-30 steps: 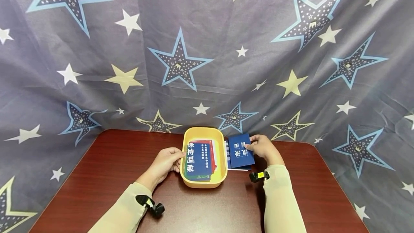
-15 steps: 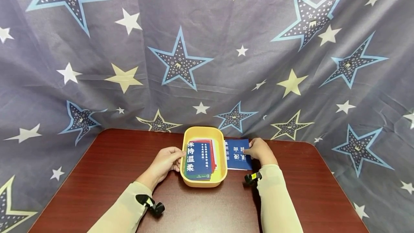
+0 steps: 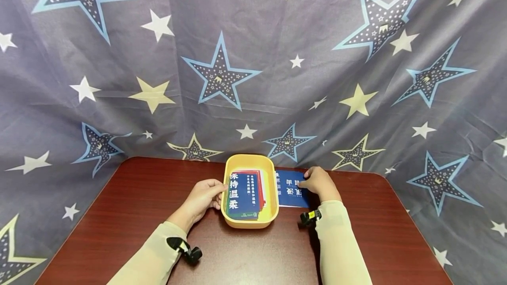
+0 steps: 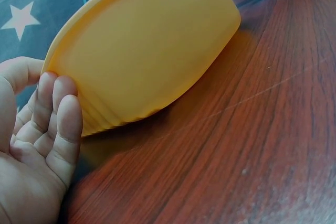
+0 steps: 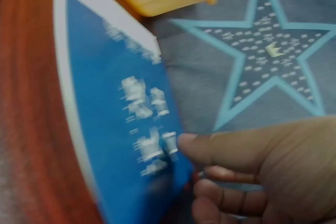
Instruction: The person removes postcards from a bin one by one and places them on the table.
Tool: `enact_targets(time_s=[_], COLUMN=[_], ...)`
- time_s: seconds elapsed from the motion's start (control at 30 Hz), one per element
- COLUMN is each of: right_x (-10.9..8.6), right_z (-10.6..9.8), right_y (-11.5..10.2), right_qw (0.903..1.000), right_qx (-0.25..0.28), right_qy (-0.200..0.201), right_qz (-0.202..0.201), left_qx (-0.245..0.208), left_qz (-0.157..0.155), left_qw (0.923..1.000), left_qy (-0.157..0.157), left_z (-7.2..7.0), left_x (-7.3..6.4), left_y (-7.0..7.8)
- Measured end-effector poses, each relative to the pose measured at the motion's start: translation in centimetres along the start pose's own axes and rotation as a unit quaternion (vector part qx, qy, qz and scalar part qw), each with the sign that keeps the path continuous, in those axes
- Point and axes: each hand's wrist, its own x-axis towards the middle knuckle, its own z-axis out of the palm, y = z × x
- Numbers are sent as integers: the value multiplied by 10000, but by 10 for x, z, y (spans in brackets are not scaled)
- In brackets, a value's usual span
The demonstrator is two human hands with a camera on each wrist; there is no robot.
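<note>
A yellow plastic bin (image 3: 271, 219) stands at the middle of the table, cards inside it. My left hand (image 3: 205, 197) pinches its left rim, thumb over the edge and fingers against the outer wall (image 4: 152, 45) in the left wrist view. The top card in the bin (image 3: 243, 192) is blue with white characters. Right of the bin, my right hand (image 3: 320, 184) pinches a blue card (image 3: 292, 190) by its right edge, thumb on top. That card (image 5: 105, 103) overlaps other cards, whose white edge (image 5: 68, 82) shows beneath it in the blurred right wrist view.
The dark red wooden table (image 3: 130, 214) extends to both sides and toward the front. Behind it hangs a grey curtain (image 3: 253, 91) with star prints, close to the table's far edge. Red and white card edges show under the bin's top card.
My right hand has moved left and slightly down with the blue card, which now covers more of the cards beside the bin. My left hand stays on the rim.
</note>
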Motion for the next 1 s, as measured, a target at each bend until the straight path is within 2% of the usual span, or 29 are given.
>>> enact_targets(time_s=[0.1,0.17,0.33,0.47,0.73,0.87,1.0], right_x=[-32,-47,-61,-72,-92,-88,-78], right_z=[-26,-38,-48,-52,-48,-35,-21], right_y=[-35,-54,-81,-102,-143,-160,-181], right_qw=[9995,9986,9934,9890,9847,9823,9824], right_qx=[248,401,748,974,1062,979,611], right_qy=[135,175,174,148,-219,-491,-934], right_qz=[-130,-302,-850,-1102,-1366,-1517,-1497], left_qx=[-19,-31,-13,11,-19,14,43], left_qz=[12,17,18,24,14,62,73], left_qw=[10000,10000,10000,10000,10000,10000,10000], left_qy=[-17,-24,-2,35,21,8,13], left_z=[0,0,0,0,2,1,-2], left_x=[0,0,0,1,2,2,2], left_y=[0,0,-1,-1,-2,-2,-3])
